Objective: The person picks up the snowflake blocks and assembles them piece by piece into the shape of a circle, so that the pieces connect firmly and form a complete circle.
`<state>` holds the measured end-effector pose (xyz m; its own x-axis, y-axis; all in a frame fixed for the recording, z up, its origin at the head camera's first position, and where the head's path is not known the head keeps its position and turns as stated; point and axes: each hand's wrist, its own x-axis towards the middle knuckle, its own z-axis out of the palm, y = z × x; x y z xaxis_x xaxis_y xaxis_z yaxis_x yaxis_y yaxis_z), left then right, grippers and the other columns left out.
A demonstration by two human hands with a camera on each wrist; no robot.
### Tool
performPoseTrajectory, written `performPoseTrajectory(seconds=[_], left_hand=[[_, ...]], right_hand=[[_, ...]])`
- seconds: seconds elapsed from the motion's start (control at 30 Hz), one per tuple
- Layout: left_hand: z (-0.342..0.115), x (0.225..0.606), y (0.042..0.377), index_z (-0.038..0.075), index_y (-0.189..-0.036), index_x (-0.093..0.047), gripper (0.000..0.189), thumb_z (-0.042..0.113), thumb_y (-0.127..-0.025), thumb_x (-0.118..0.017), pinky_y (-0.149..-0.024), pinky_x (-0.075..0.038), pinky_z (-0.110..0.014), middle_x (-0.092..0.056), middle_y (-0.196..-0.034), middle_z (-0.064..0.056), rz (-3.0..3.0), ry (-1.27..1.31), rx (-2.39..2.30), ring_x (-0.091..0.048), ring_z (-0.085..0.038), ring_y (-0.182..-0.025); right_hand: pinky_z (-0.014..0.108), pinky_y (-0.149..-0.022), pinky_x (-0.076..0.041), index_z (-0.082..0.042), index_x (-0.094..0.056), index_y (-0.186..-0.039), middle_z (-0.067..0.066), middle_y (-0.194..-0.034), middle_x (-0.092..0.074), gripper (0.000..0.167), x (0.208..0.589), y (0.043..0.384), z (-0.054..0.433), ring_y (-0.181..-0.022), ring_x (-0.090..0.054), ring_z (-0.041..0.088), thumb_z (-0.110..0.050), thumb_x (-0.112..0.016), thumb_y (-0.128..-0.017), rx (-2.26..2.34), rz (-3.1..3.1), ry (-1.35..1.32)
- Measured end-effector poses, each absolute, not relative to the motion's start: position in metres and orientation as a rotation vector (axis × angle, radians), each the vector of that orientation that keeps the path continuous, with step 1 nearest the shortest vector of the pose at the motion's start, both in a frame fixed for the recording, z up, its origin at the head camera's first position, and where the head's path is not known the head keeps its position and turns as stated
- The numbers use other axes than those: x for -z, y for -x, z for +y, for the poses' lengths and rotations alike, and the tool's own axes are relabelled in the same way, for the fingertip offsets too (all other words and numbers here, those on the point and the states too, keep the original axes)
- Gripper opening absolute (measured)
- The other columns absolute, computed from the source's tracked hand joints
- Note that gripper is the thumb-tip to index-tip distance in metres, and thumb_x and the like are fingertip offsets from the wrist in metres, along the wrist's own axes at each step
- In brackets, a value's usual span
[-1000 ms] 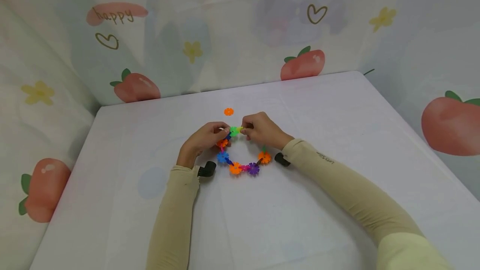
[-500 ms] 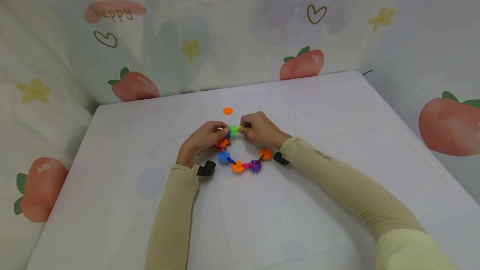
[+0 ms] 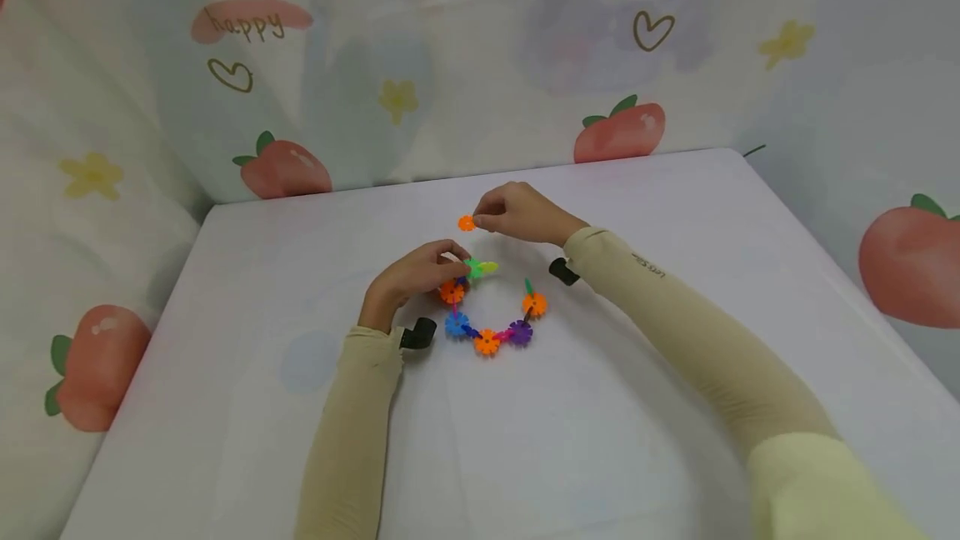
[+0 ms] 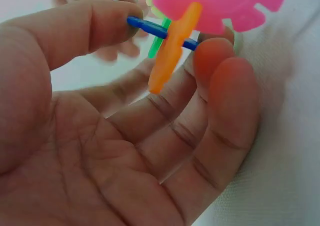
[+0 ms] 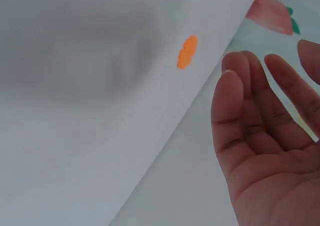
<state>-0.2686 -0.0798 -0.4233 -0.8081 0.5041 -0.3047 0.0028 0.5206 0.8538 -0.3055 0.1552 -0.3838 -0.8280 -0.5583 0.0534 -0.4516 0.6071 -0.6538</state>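
Note:
A chain of colourful snowflake discs (image 3: 487,342) curves in an open ring on the white table. At its upper left end, my left hand (image 3: 411,280) pinches a dark blue disc (image 4: 146,27) edgewise between thumb and fingers. That disc is slotted with an orange disc (image 4: 172,56), and a pink disc (image 4: 240,8) shows above. A green disc (image 3: 474,268) and a yellow disc (image 3: 489,267) stick out past the left fingertips. My right hand (image 3: 525,212) is beside a loose orange disc (image 3: 466,223); in the right wrist view its bent fingers hold nothing, apart from the disc.
The chain's other end, an orange disc (image 3: 534,304) with a green disc (image 3: 528,286) upright on it, lies at the right. Black wrist-camera mounts (image 3: 418,334) project from both sleeves. A printed curtain (image 3: 480,90) stands behind the table's far edge.
My right hand has let go of the yellow disc and moved up and away to the loose orange disc. The left hand keeps its grip on the chain.

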Motion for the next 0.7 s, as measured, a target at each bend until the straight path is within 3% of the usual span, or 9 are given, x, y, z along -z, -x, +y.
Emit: performPoseTrajectory(seconds=[0.1, 0.23, 0.5, 0.7], left_hand=[[-0.082, 0.423, 0.269, 0.014, -0.139, -0.068, 0.035, 0.026, -0.107, -0.061, -0.090, -0.045, -0.037, -0.073, -0.112, -0.010, 2.228, -0.427, -1.268, -0.059, -0.025, -0.098], [-0.083, 0.424, 0.270, 0.013, -0.137, -0.070, 0.033, 0.025, -0.108, -0.060, -0.092, -0.045, -0.038, -0.074, -0.108, -0.011, 2.213, -0.436, -1.283, -0.059, -0.026, -0.098], [-0.086, 0.423, 0.272, 0.008, -0.118, -0.072, 0.030, 0.035, -0.109, -0.062, -0.079, -0.045, -0.034, -0.067, -0.099, -0.008, 2.261, -0.417, -1.229, -0.056, -0.022, -0.087], [-0.092, 0.423, 0.274, 0.008, -0.124, -0.071, 0.035, 0.038, -0.110, -0.061, -0.080, -0.048, -0.034, -0.066, -0.094, -0.006, 2.267, -0.407, -1.176, -0.056, -0.021, -0.086]], right_hand=[[0.043, -0.090, -0.056, 0.003, -0.076, -0.119, 0.015, -0.111, -0.077, 0.024, 0.382, 0.323, 0.144, -0.100, -0.069, 0.029, -0.014, -0.067, -0.106, 1.001, 2.679, 0.823], [0.045, -0.097, -0.055, 0.005, -0.074, -0.122, 0.018, -0.117, -0.076, 0.025, 0.386, 0.340, 0.135, -0.109, -0.069, 0.032, -0.012, -0.067, -0.105, 0.983, 2.663, 0.711], [0.044, -0.094, -0.053, 0.002, -0.072, -0.125, 0.021, -0.123, -0.070, 0.029, 0.400, 0.361, 0.129, -0.110, -0.065, 0.033, -0.012, -0.073, -0.100, 0.900, 2.658, 0.535], [0.040, -0.095, -0.049, 0.000, -0.070, -0.125, 0.018, -0.122, -0.066, 0.029, 0.415, 0.367, 0.122, -0.108, -0.058, 0.030, -0.011, -0.073, -0.098, 0.797, 2.672, 0.507]])
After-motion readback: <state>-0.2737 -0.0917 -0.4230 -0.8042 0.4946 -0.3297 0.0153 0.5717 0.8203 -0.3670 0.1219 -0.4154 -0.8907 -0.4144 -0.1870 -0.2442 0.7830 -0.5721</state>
